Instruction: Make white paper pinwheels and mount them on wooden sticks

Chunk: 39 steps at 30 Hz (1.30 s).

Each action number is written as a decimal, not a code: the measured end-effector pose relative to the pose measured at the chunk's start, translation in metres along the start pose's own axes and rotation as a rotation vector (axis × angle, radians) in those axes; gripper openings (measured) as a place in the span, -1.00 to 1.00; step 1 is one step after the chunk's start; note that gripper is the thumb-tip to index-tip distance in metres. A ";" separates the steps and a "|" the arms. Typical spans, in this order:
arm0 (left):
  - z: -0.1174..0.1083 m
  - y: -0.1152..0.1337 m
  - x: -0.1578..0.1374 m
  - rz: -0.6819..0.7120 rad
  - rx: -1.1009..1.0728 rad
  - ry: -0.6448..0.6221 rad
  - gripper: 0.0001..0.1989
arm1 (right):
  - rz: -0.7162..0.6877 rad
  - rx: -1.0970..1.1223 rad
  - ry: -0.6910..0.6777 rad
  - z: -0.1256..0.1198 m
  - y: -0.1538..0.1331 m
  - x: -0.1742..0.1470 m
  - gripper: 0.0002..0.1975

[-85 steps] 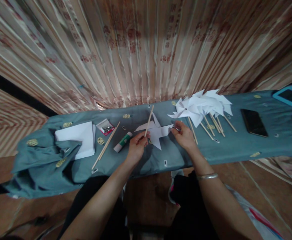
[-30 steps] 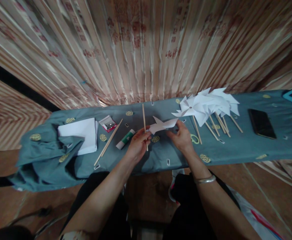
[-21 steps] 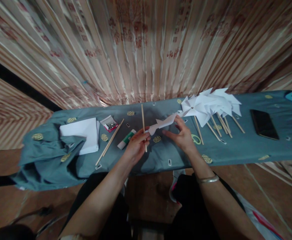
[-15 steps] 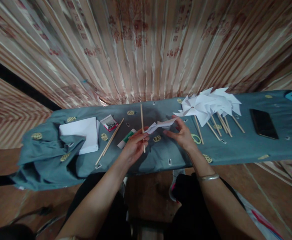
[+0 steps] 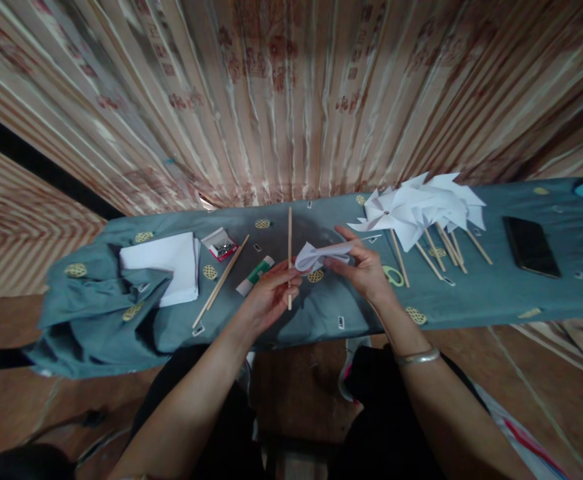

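My left hand [image 5: 270, 293] is closed round a thin wooden stick [image 5: 290, 233], held nearly upright, and its fingertips also meet the left edge of a white paper pinwheel [image 5: 316, 257]. My right hand [image 5: 358, 265] pinches the pinwheel's right side between thumb and fingers. The paper is seen almost edge-on, with its blades curled. Just right of my right hand lie the light green handles of scissors [image 5: 394, 276]. Several finished-looking white paper pinwheels [image 5: 411, 210] on wooden sticks [image 5: 452, 248] overlap at the back right.
Left on the teal cloth [image 5: 161, 347] are a stack of white paper [image 5: 181, 267], a small red-and-white box of metal pieces [image 5: 220, 245], loose wooden sticks [image 5: 221, 283] and a green-and-white tube [image 5: 256, 275]. A black phone [image 5: 531, 247] lies at right. Behind hangs a striped curtain [image 5: 291, 120].
The pinwheel in my hands has turned, showing more of its curled blades. My right hand's grip on its edge has shifted, and the stick stands more upright.
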<state>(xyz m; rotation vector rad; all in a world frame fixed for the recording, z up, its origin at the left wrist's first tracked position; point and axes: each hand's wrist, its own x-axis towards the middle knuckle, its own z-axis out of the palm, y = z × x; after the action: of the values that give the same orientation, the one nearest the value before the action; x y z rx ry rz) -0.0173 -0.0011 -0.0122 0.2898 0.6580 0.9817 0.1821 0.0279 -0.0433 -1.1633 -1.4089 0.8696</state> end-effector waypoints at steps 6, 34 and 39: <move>-0.003 -0.005 0.002 -0.006 0.028 -0.037 -0.81 | 0.007 0.012 0.017 0.003 -0.008 -0.003 -0.88; 0.021 -0.011 -0.027 0.257 0.702 0.091 -0.67 | -0.632 -0.522 0.066 -0.037 -0.078 -0.053 -0.73; 0.025 -0.015 -0.030 0.212 0.722 0.061 -0.75 | -0.588 -0.504 0.114 -0.040 -0.083 -0.056 -0.75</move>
<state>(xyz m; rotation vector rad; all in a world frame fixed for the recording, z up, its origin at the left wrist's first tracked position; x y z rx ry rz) -0.0027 -0.0331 0.0105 0.9830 1.0426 0.9254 0.2034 -0.0509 0.0270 -1.0407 -1.7962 0.0305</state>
